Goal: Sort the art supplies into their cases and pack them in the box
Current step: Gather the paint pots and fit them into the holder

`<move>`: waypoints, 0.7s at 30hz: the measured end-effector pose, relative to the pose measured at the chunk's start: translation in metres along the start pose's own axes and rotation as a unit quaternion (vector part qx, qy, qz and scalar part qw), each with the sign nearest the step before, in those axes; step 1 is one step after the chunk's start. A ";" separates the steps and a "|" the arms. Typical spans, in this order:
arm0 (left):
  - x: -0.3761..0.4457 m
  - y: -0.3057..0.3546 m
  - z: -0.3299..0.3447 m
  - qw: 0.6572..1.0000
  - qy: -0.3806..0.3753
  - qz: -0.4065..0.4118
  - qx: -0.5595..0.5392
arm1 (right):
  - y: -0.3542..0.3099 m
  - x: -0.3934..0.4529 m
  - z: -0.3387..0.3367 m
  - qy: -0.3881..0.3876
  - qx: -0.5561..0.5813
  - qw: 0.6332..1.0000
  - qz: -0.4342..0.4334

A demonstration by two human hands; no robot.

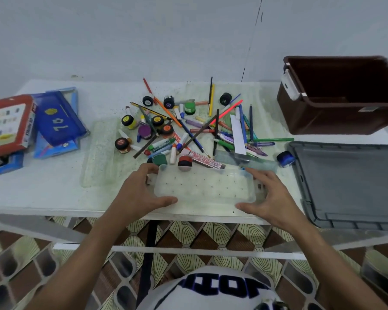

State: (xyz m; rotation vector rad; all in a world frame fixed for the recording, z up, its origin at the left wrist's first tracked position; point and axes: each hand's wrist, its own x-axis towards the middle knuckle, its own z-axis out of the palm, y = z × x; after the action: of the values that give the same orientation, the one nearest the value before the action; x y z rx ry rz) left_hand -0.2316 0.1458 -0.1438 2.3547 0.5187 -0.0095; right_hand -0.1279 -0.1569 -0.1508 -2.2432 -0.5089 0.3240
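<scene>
A translucent plastic case (204,186) sits at the near edge of the surface, just in front of the loose heap of pencils, markers and paint pots (188,126). The left hand (141,193) grips its left end and the right hand (271,195) its right end, thumbs on the near side. The case appears light, rigid and smooth, likely slippery; the short ends offer the surest hold. The brown box (336,97) stands open at the far right corner.
</scene>
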 end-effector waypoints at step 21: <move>0.033 0.028 -0.009 0.987 0.116 0.094 0.056 | 0.012 0.012 -0.044 0.183 0.036 0.982 0.033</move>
State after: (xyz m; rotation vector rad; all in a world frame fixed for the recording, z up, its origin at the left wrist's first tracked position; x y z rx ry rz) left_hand -0.1917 0.1454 -0.1237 2.5228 0.4124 0.3334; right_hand -0.0968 -0.1871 -0.1318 -2.1850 -0.2232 -0.0401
